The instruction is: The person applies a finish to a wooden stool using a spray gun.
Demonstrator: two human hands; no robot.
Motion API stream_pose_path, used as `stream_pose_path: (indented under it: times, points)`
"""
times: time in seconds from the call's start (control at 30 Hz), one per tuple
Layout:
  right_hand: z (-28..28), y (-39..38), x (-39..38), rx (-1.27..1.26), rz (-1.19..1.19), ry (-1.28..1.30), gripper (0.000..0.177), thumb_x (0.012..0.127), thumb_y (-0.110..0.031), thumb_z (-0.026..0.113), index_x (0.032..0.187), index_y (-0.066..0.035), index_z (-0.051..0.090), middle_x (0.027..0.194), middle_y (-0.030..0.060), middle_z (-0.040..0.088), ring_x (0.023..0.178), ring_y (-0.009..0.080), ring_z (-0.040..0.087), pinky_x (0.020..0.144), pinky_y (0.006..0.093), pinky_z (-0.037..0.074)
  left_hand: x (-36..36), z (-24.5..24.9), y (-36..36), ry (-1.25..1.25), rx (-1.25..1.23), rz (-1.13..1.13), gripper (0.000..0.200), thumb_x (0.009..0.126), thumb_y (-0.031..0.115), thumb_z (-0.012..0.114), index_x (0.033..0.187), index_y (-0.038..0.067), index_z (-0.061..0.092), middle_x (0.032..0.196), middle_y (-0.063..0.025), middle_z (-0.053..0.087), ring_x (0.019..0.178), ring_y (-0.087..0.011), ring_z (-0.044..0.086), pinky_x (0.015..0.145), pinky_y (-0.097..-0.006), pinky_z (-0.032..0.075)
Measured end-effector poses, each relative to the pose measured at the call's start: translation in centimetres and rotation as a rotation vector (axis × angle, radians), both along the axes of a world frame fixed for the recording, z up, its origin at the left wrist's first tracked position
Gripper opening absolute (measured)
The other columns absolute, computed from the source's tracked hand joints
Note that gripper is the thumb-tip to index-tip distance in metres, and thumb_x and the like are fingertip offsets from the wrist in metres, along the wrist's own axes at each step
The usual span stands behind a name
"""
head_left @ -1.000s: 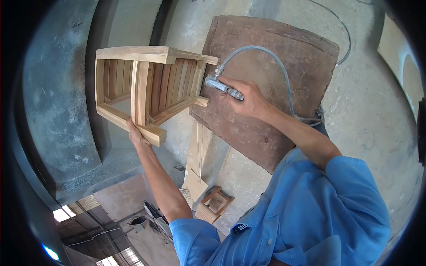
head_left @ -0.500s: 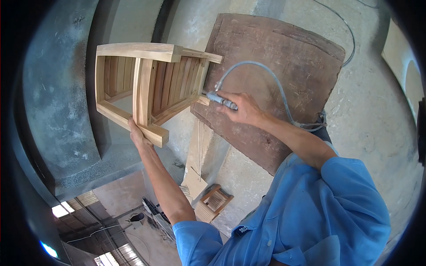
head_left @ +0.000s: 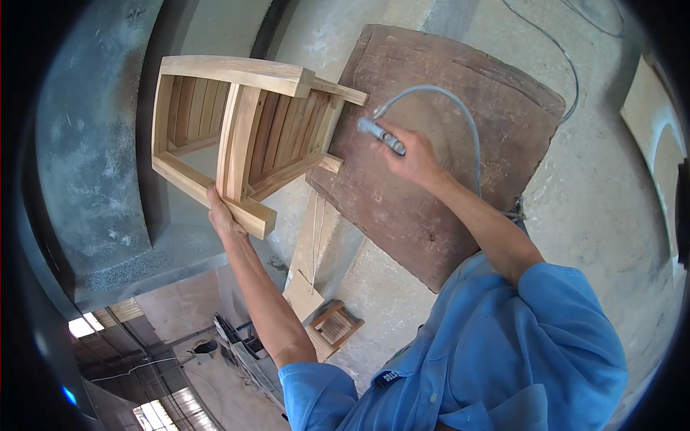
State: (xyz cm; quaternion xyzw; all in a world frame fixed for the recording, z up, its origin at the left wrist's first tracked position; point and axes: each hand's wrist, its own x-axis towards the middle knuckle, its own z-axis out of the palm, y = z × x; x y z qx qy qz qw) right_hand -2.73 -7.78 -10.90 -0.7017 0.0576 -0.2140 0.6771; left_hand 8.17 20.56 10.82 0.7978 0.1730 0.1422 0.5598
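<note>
A light wooden chair frame (head_left: 237, 147) with slatted panels stands tilted at the left, part of it over the brown board (head_left: 445, 187). My left hand (head_left: 226, 215) is closed around its lower rail, near the end of the thick beam. In my right hand (head_left: 411, 156) is a grey spray gun (head_left: 377, 135), its front end pointed toward the chair's legs but apart from them. From the gun's front a grey-blue hose (head_left: 467, 115) curves back over the board toward my waist. Fingers under the gun are partly hidden.
A dark metal wall panel (head_left: 93, 144) rises at the left behind the chair. A smaller slatted wooden piece (head_left: 334, 329) lies on the floor below. Another hose (head_left: 568, 65) runs along the concrete at upper right, and a pale curved panel (head_left: 650, 115) leans at the right.
My right hand has moved the spray gun up and slightly right, away from the chair's lower leg. The chair is turned slightly, with my left hand still on it.
</note>
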Motion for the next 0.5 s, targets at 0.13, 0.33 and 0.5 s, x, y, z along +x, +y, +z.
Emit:
stream_pose_path:
  times: [0.13,0.33,0.5]
  points:
    - [-0.8,-0.4,1.1,-0.06,-0.119,-0.01,0.05,0.085,-0.038,0.071,0.12,-0.003,0.065,0.082,0.0195,0.069,0.073,0.0323,0.069,0.067,0.039,0.053,-0.3,-0.1,-0.2,-0.002,0.003,0.013,0.058,0.085,0.044,0.065,0.111,-0.007,0.06,0.095,-0.0151,0.064,0.077,-0.023,0.065,0.063,-0.0367,0.055]
    - [-0.9,1.7,0.8,-0.078,0.128,0.169,0.054,0.085,-0.047,0.067,0.121,-0.007,0.065,0.09,0.02,0.07,0.08,0.0373,0.068,0.073,0.0433,0.054,-0.9,-0.1,-0.6,-0.018,-0.004,0.021,0.056,0.085,0.042,0.065,0.11,-0.008,0.061,0.094,-0.0153,0.065,0.075,-0.0228,0.066,0.061,-0.0355,0.055]
    - [-2.5,4.8,0.8,-0.078,0.211,0.076,0.054,0.086,-0.05,0.066,0.122,-0.01,0.065,0.089,0.0208,0.069,0.08,0.0375,0.068,0.073,0.0447,0.053,-1.4,-0.2,-0.8,-0.028,0.0,0.047,0.056,0.084,0.04,0.066,0.11,-0.009,0.06,0.093,-0.0154,0.065,0.075,-0.0228,0.066,0.06,-0.0353,0.055]
